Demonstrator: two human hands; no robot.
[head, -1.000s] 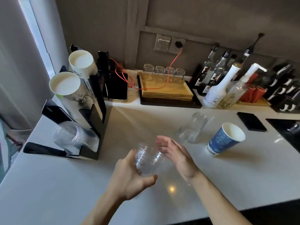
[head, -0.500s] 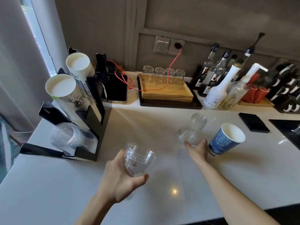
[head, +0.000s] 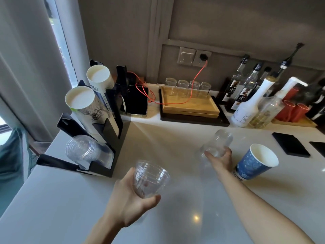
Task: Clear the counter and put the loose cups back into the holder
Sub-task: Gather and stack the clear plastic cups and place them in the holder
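My left hand (head: 128, 201) grips a clear plastic cup (head: 151, 176), held tilted above the white counter (head: 175, 226). Further right, my right hand (head: 220, 159) closes around a second clear plastic cup (head: 219, 141) that lies on its side on the counter. A blue paper cup (head: 255, 162) leans just right of that hand. At the left stands the black cup holder (head: 105, 138), with a stack of clear cups (head: 84, 151) in its lowest slot and two stacks of paper cups (head: 82, 103) above.
A wooden tray (head: 190, 106) with several small glasses sits at the back, with a red cable over it. Syrup bottles (head: 246, 106) and red cups (head: 292, 110) stand at the back right. A black pad (head: 290, 144) lies right of the blue cup.
My right hand reached away from the held cup to the lying clear cup and closed on it. My left hand kept its cup and shifted slightly left.
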